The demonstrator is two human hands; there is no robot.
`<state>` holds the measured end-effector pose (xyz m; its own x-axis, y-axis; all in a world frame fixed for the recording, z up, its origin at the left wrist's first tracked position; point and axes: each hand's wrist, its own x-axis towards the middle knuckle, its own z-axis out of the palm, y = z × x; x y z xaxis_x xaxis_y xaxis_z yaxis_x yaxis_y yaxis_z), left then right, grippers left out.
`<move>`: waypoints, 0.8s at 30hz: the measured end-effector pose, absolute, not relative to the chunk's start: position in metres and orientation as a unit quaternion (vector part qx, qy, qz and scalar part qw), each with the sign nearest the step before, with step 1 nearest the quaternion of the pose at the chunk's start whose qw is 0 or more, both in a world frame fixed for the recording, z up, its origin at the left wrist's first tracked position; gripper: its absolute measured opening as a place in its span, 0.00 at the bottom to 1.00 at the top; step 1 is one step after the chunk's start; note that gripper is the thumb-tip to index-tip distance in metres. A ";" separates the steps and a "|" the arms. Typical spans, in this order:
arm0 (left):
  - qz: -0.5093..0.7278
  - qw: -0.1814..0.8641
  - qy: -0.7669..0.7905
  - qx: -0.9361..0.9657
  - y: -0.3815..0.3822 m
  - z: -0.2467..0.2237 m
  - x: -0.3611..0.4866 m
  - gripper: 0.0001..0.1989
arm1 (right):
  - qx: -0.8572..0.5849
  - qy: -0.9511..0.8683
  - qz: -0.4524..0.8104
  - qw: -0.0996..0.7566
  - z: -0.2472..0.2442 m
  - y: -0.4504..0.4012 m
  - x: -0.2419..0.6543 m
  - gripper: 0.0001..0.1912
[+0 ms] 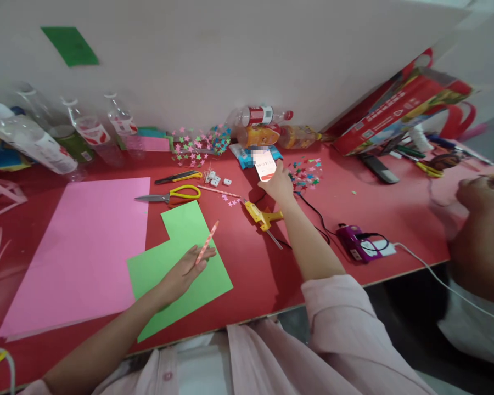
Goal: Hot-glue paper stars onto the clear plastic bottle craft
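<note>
A pink-and-orange patterned pencil (207,242) slants up between the fingers of my left hand (192,265), which is over the notched green paper sheet (173,280). Farther forward, my right hand (279,184) has its fingers around the lower end of a phone (265,164) with a timer on its lit screen. The phone lies over a blue packet (242,156), partly hiding it. Just below my right hand is a yellow glue gun (260,215) with a glue stick protruding from its back. Star-shaped confetti (307,173) lies right of my right hand.
Pink paper (94,247) covers the left side. Yellow-handled scissors (177,195) and a cutter (179,176) lie above the green sheet. Plastic bottles (123,129) stand along the wall. At right are a purple power box (358,244) with cables and another person's hand (483,192).
</note>
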<state>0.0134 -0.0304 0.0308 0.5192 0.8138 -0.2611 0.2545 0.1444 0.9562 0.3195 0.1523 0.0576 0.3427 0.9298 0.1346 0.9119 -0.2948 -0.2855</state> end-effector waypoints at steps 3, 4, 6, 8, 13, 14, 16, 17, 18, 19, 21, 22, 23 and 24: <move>0.213 0.633 0.418 0.616 -0.031 0.035 0.016 0.22 | -0.807 -0.567 0.030 0.162 0.051 0.164 0.321 0.46; 0.210 0.636 0.409 0.620 -0.032 0.036 0.017 0.22 | -0.807 -0.567 0.032 0.163 0.049 0.168 0.321 0.45; 0.206 0.642 0.389 0.628 -0.034 0.036 0.022 0.22 | -0.806 -0.567 0.038 0.164 0.044 0.173 0.320 0.44; 0.196 0.648 0.370 0.636 -0.037 0.035 0.028 0.22 | -0.805 -0.568 0.045 0.167 0.039 0.177 0.319 0.44; 0.174 0.676 0.357 0.621 -0.041 0.032 0.036 0.23 | -0.781 -0.588 0.039 0.205 0.045 0.174 0.313 0.39; 0.180 0.687 0.361 0.605 -0.041 0.032 0.035 0.23 | -0.770 -0.598 0.036 0.219 0.050 0.170 0.310 0.36; 0.205 0.709 0.380 0.558 -0.038 0.034 0.032 0.23 | -0.735 -0.629 0.038 0.250 0.062 0.153 0.301 0.27; 0.218 0.718 0.392 0.532 -0.036 0.035 0.030 0.23 | -0.711 -0.651 0.043 0.265 0.067 0.141 0.294 0.23; 0.242 0.718 0.410 0.507 -0.033 0.037 0.027 0.24 | -0.681 -0.676 0.054 0.275 0.071 0.126 0.285 0.21; 0.265 0.720 0.421 0.484 -0.030 0.039 0.025 0.25 | -0.649 -0.704 0.067 0.281 0.074 0.109 0.274 0.20; 0.296 0.725 0.429 0.451 -0.025 0.042 0.021 0.24 | -0.578 -0.763 0.090 0.275 0.074 0.074 0.250 0.19; 0.298 0.724 0.431 0.449 -0.023 0.042 0.020 0.23 | -0.539 -0.793 0.105 0.263 0.072 0.057 0.237 0.17; 0.292 0.725 0.428 0.455 -0.021 0.043 0.019 0.22 | -0.504 -0.818 0.119 0.249 0.068 0.042 0.225 0.16; 0.280 0.723 0.427 0.465 -0.021 0.042 0.019 0.22 | -0.465 -0.844 0.130 0.231 0.063 0.030 0.214 0.17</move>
<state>0.0193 -0.0209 0.0425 0.4797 0.8016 -0.3569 -0.0075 0.4105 0.9118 0.2140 0.0301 0.0633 -0.4601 0.8459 0.2698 0.7255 0.5333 -0.4350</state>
